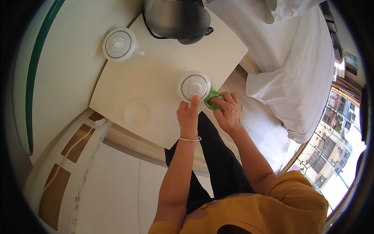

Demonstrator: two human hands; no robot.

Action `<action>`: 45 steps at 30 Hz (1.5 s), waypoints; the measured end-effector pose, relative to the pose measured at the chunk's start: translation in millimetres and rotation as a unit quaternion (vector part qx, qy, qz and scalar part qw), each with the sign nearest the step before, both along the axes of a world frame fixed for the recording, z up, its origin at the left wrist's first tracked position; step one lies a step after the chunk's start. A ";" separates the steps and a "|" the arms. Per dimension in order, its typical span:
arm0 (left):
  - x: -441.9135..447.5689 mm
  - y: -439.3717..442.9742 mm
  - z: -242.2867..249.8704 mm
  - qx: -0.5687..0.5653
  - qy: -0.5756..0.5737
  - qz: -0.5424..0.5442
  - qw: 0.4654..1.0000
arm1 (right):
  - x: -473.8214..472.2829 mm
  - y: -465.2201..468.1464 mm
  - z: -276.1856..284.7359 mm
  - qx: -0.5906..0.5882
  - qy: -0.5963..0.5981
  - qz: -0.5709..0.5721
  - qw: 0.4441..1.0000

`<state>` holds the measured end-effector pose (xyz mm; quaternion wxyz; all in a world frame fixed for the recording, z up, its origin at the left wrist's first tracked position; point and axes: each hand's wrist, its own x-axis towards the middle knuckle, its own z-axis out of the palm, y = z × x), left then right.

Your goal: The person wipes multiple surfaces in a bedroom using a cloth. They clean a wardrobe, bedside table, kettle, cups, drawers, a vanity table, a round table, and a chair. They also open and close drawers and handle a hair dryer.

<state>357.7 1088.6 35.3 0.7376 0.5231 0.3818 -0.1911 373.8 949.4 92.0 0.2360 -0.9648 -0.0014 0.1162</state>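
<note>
My left hand [189, 115] grips a lidded clear mug [190, 84] at its near side, over the white table's [157, 67] right part. The thumb rests at the lid's rim, and the fingers are partly hidden below. Bunched in my right hand [229, 112] is a green cloth [211, 98], which is right beside the mug, perhaps touching it. A similar lidded mug [119, 44] with a clear handle stands at the table's far left edge, by the wall. A faint round outline [138, 113] shows on the tabletop; I cannot tell if it is a mark or a clear dish.
A dark grey rounded appliance [178, 20] with a black cord stands at the table's far end. To the right is a bed with white sheets [274, 79]. A white cabinet [117, 181] with cut-outs and a white cable [73, 146] lies at the lower left.
</note>
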 end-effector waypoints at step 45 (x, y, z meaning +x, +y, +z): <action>-8.9 111.5 34.5 0.070 -0.189 0.057 0.978 | 85.1 66.9 25.5 0.303 0.180 0.022 0.936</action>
